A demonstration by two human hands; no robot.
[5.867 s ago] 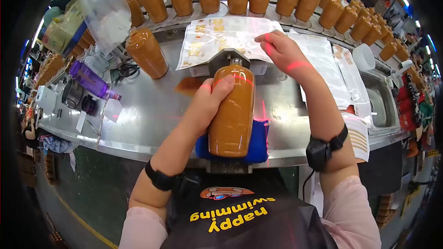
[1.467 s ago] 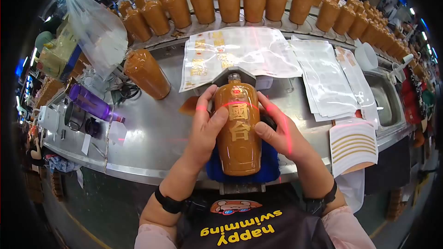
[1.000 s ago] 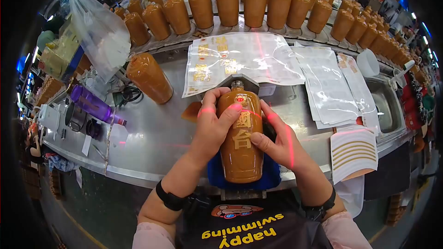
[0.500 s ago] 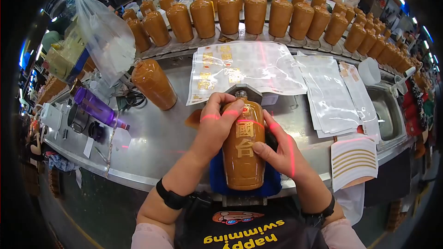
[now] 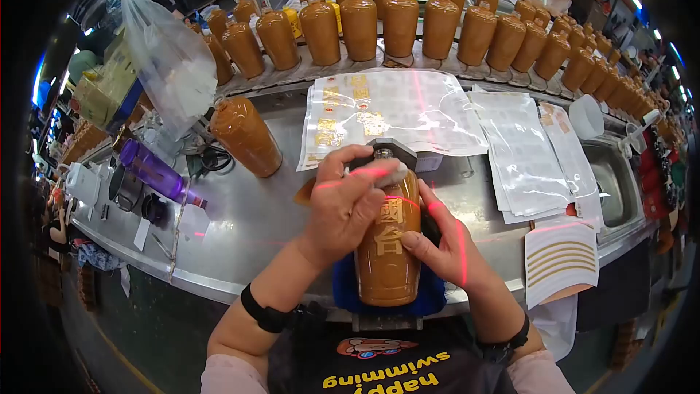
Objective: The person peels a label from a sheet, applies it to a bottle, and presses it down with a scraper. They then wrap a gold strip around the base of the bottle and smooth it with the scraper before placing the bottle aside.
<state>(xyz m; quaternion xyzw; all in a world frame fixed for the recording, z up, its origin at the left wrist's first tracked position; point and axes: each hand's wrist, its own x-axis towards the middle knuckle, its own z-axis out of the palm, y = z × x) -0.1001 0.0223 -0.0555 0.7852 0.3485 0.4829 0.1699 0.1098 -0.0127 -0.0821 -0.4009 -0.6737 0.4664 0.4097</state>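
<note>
A glazed brown bottle (image 5: 389,277) with gold characters down its front leans back on a blue cloth (image 5: 433,299), its neck in a dark notched holder (image 5: 399,150). My right hand (image 5: 450,246) is closed round the bottle's right side, thumb on the front beside the lower character. Over the bottle's upper front, my left hand (image 5: 343,204) is closed on a small whitish piece (image 5: 399,171), whose kind I cannot tell. That hand covers the small red mark near the shoulder. Red laser lines cross both hands and the bottle.
Another brown bottle (image 5: 246,135) stands at left, near a purple bottle (image 5: 149,168). Behind lie sticker sheets (image 5: 430,109) and clear sheets (image 5: 518,149). Rows of brown bottles (image 5: 401,23) line a conveyor (image 5: 292,73). A sink (image 5: 612,175) is at right. Other people sit beyond.
My left hand has turned and lifted from its flat touch on the bottle's shoulder, and a whitish piece now shows in it. The bottles on the conveyor have shifted. My right hand stays put.
</note>
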